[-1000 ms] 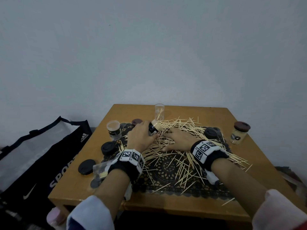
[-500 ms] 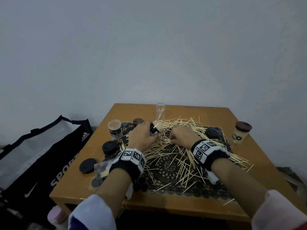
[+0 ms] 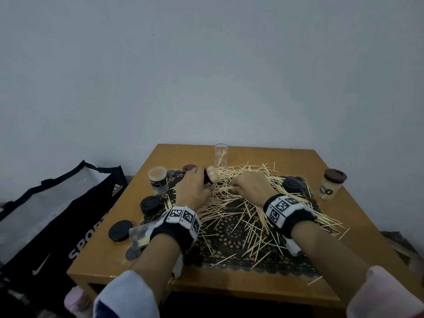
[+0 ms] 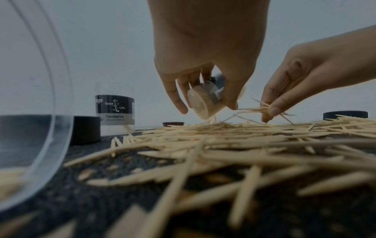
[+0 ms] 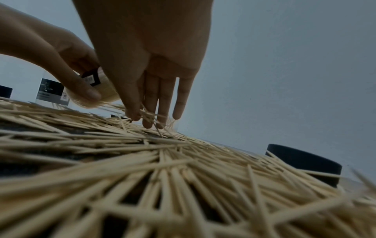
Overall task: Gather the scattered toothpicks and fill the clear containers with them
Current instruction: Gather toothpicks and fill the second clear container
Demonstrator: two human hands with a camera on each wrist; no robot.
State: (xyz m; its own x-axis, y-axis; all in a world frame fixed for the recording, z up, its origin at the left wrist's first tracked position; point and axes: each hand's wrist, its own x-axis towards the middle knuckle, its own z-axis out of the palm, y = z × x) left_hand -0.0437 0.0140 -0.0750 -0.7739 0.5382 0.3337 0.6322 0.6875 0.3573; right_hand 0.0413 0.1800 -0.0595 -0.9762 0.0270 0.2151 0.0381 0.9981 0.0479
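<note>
Loose toothpicks (image 3: 241, 210) cover a black lace mat (image 3: 231, 235) on the wooden table. My left hand (image 3: 195, 187) grips a small labelled clear container (image 3: 211, 175), tilted on its side and packed with toothpicks, its mouth toward the right hand. In the left wrist view the container (image 4: 203, 101) sits between thumb and fingers just above the pile. My right hand (image 3: 243, 184) pinches a small bunch of toothpicks (image 4: 262, 109) beside that mouth; in the right wrist view its fingertips (image 5: 150, 119) reach down into the pile (image 5: 162, 169).
An upright clear container (image 3: 221, 154) holding a few toothpicks stands at the back. A labelled one (image 3: 158, 180) stands at the left, another lies under my left wrist (image 3: 140, 235), and a brown-lidded one (image 3: 330, 187) stands at the right. Black lids (image 3: 150, 204) lie around. A black bag (image 3: 57, 214) stands left of the table.
My right hand lay flat on the pile, then curled and lifted a pinch of toothpicks toward the container. The left hand raised the container slightly toward the back.
</note>
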